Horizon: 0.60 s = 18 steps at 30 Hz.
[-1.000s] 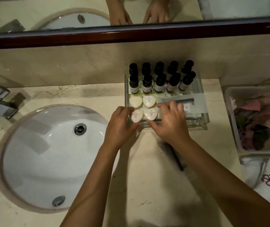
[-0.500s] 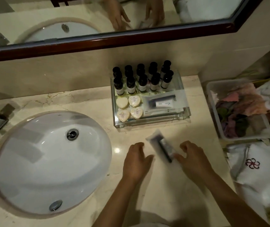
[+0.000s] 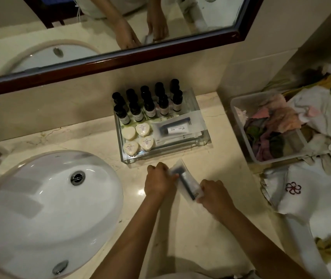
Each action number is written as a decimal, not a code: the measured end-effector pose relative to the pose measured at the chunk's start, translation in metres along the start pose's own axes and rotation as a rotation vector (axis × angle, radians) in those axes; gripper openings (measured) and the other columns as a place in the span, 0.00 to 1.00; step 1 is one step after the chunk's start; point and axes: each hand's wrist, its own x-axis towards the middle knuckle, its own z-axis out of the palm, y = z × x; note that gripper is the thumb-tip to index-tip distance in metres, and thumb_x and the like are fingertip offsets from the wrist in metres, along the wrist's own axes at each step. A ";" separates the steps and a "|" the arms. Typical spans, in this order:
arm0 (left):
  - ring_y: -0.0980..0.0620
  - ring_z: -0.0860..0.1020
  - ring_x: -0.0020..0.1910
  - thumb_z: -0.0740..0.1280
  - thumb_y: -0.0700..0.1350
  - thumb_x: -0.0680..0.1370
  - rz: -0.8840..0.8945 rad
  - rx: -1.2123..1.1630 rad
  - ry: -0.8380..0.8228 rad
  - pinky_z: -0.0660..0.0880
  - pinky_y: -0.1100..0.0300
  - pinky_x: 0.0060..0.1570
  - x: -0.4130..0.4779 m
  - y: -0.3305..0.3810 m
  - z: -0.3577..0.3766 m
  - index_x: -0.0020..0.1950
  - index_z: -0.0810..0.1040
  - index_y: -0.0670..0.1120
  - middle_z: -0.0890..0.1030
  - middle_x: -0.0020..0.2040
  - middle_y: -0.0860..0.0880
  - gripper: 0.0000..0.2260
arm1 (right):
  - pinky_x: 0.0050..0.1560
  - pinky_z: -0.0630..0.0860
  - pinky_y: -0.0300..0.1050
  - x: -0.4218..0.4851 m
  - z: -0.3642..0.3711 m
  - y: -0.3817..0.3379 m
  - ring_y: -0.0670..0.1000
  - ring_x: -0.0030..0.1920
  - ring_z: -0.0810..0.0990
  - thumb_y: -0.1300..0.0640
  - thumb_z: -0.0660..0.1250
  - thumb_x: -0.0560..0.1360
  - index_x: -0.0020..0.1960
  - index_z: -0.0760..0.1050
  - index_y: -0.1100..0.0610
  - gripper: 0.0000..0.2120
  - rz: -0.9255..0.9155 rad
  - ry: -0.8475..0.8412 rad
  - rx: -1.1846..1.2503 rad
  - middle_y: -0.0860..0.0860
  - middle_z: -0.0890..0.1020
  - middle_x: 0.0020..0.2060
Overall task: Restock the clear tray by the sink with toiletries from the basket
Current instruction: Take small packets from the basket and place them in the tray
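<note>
- The left hand (image 3: 158, 183) is pinching the far end of a clear packet (image 3: 187, 183), with its fingers curled tight on the edge.
- The right hand (image 3: 214, 196) is gripping the packet's near end, with its fingers folded over the wrapper.
- The packet is running at a slant between the 2 hands. A long dark item is showing inside, but blur is hiding what it is.
- The packet is hanging low over the counter (image 3: 180, 238), just in front of the tray (image 3: 166, 152) and apart from it. I cannot tell whether it is touching the counter.
- The tray is sitting by the back wall, between the sink (image 3: 40, 218) and a tub (image 3: 239, 121).
- 10 dark bottles (image 3: 149, 107) are standing upright in 2 rows of 5 along the tray's far side.
- 4 heart-shaped soaps (image 3: 144, 129) are lying in a block in the tray's near left part.
- A stack (image 3: 177, 128) of flat packets is lying in the near right part, just beside the soaps.
- The tub is standing to the right of the tray and is holding crumpled cloths (image 3: 271, 127) in pink, green and white.
- A white towel (image 3: 293, 200) with a red flower emblem is lying in front of the tub.
- The mirror (image 3: 200, 17) is reflecting both hands and the packet.
</note>
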 end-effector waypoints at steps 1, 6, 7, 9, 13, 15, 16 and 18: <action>0.46 0.75 0.50 0.69 0.52 0.74 -0.009 -0.028 -0.027 0.69 0.59 0.45 0.001 -0.001 0.000 0.57 0.73 0.45 0.71 0.54 0.46 0.16 | 0.44 0.70 0.40 0.000 -0.002 0.004 0.51 0.49 0.76 0.53 0.69 0.73 0.49 0.75 0.56 0.08 0.005 -0.026 0.035 0.51 0.80 0.46; 0.51 0.73 0.30 0.73 0.47 0.72 -0.035 -0.410 -0.204 0.73 0.54 0.36 -0.003 -0.008 -0.004 0.36 0.69 0.47 0.74 0.31 0.48 0.14 | 0.32 0.63 0.37 -0.003 -0.022 0.025 0.47 0.32 0.68 0.62 0.70 0.70 0.31 0.66 0.53 0.15 0.004 -0.172 0.522 0.49 0.69 0.30; 0.53 0.71 0.27 0.73 0.45 0.72 -0.038 -0.499 -0.244 0.70 0.57 0.32 -0.006 -0.007 -0.006 0.36 0.68 0.46 0.72 0.30 0.48 0.14 | 0.31 0.65 0.37 -0.005 -0.028 0.027 0.47 0.32 0.69 0.63 0.69 0.70 0.32 0.67 0.54 0.13 0.001 -0.198 0.601 0.50 0.70 0.31; 0.57 0.69 0.25 0.71 0.43 0.74 -0.045 -0.628 -0.288 0.68 0.64 0.28 -0.012 -0.005 -0.012 0.38 0.66 0.46 0.70 0.30 0.49 0.13 | 0.31 0.69 0.39 -0.006 -0.041 0.030 0.50 0.34 0.72 0.64 0.68 0.71 0.35 0.71 0.56 0.09 -0.016 -0.256 0.730 0.52 0.72 0.33; 0.52 0.75 0.38 0.70 0.44 0.74 -0.035 -0.777 -0.284 0.73 0.62 0.41 -0.022 0.005 -0.025 0.49 0.72 0.46 0.76 0.41 0.46 0.09 | 0.30 0.70 0.34 -0.002 -0.075 0.029 0.45 0.32 0.75 0.64 0.71 0.71 0.39 0.74 0.58 0.06 -0.152 -0.318 0.840 0.50 0.75 0.32; 0.53 0.77 0.42 0.68 0.43 0.76 0.006 -0.813 -0.322 0.74 0.62 0.44 -0.026 0.009 -0.034 0.56 0.75 0.45 0.78 0.44 0.47 0.10 | 0.35 0.71 0.31 0.006 -0.090 0.025 0.46 0.37 0.76 0.64 0.72 0.69 0.43 0.76 0.56 0.07 -0.211 -0.250 0.725 0.48 0.77 0.35; 0.54 0.78 0.42 0.67 0.43 0.77 0.039 -0.816 -0.339 0.75 0.63 0.45 -0.028 0.011 -0.038 0.57 0.76 0.45 0.79 0.44 0.49 0.09 | 0.38 0.73 0.32 0.011 -0.097 0.023 0.47 0.41 0.77 0.64 0.73 0.69 0.46 0.77 0.55 0.09 -0.213 -0.220 0.712 0.48 0.79 0.39; 0.58 0.78 0.40 0.65 0.41 0.78 0.087 -0.824 -0.358 0.74 0.67 0.42 -0.033 0.016 -0.046 0.53 0.78 0.46 0.80 0.41 0.52 0.06 | 0.41 0.78 0.40 0.020 -0.107 0.021 0.51 0.46 0.80 0.66 0.72 0.69 0.52 0.78 0.52 0.15 -0.159 -0.212 0.859 0.50 0.80 0.46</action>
